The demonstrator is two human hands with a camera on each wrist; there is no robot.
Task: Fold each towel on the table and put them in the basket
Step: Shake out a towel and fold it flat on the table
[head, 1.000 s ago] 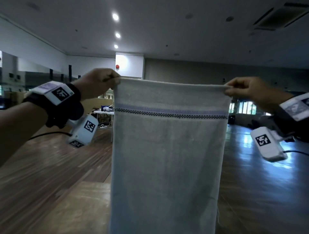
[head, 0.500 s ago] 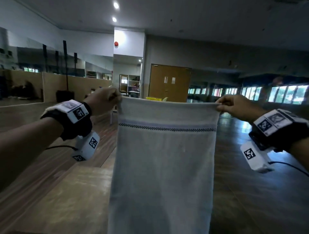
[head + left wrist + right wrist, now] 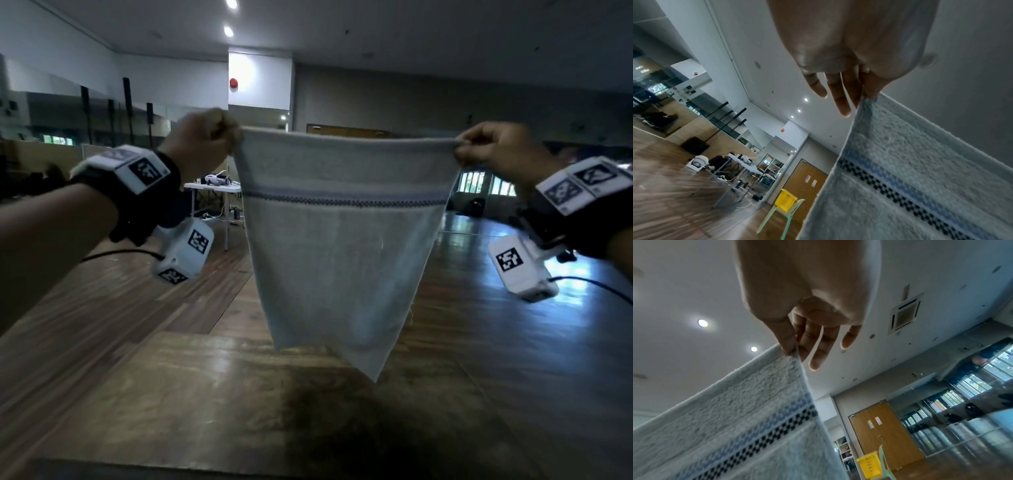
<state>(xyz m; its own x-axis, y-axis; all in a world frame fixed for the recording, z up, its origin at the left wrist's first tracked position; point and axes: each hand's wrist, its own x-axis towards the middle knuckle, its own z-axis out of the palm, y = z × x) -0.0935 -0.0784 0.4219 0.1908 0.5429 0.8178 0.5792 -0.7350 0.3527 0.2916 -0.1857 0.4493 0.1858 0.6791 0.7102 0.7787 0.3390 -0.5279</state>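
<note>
Above the wooden table (image 3: 212,404), in mid-air at chest height: a pale towel (image 3: 337,246) with a blue and checkered band, stretched by its two top corners and hanging free, lower edge swung up and clear of the tabletop. Left hand (image 3: 202,144) pinching the left corner between thumb and forefinger, remaining fingers (image 3: 840,99) loose and extended. Right hand (image 3: 496,149) pinching the right corner likewise, spare fingers (image 3: 818,352) relaxed. Corners held well apart, probably to pull the cloth flat and square so that edges meet cleanly in the first fold. Folding not yet begun, by the look of it. Yellow basket (image 3: 785,200) set on a pale green chair (image 3: 777,217) far across the room, near the wooden doors (image 3: 885,431), well apart from the towel.
</note>
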